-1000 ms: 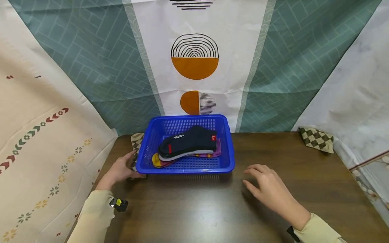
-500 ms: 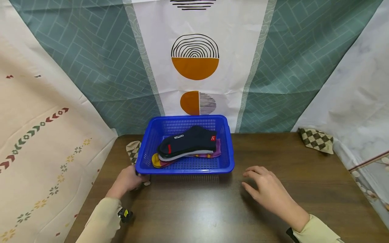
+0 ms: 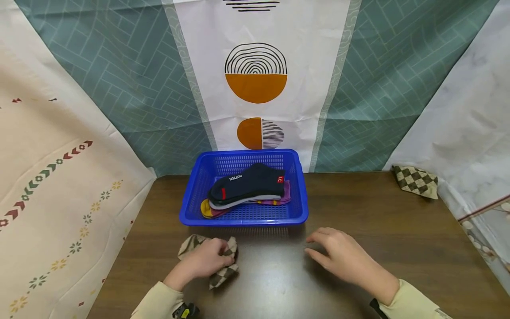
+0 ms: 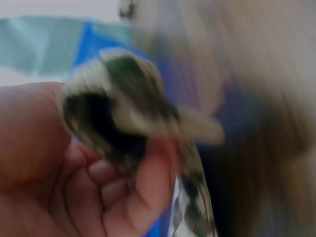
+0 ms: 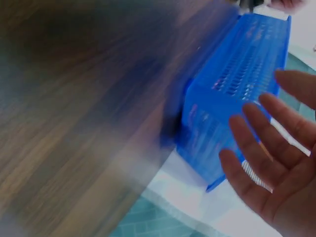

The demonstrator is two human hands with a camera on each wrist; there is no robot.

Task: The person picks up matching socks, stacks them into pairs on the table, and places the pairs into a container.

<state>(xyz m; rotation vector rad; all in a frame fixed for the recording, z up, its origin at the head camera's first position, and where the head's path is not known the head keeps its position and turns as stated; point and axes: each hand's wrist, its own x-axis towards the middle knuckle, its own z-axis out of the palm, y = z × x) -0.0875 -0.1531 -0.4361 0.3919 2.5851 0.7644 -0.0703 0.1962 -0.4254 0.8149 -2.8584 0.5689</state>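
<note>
My left hand (image 3: 207,258) grips a brown-and-cream checkered sock (image 3: 223,276) in front of the blue basket's left half. Cloth spills out on both sides of the fingers. In the blurred left wrist view the sock (image 4: 131,81) bends in a loop between thumb and fingers. Right of the basket's front corner is my right hand (image 3: 338,257), its fingers relaxed around nothing; the right wrist view has its fingers (image 5: 252,153) spread apart. Inside the blue basket (image 3: 244,223) lies a black sock (image 3: 251,184) on top of grey, purple and yellow ones.
Another checkered sock (image 3: 416,181) lies at the table's far right corner. The basket stands at the back of the brown wooden table (image 3: 275,283), close to the hanging patterned cloth (image 3: 159,88). More cloth hangs along the left and right sides.
My left hand has taken hold of the checkered sock beside the basket and brought it right and toward me, to the front. My right hand has shifted slightly left and nearer.
</note>
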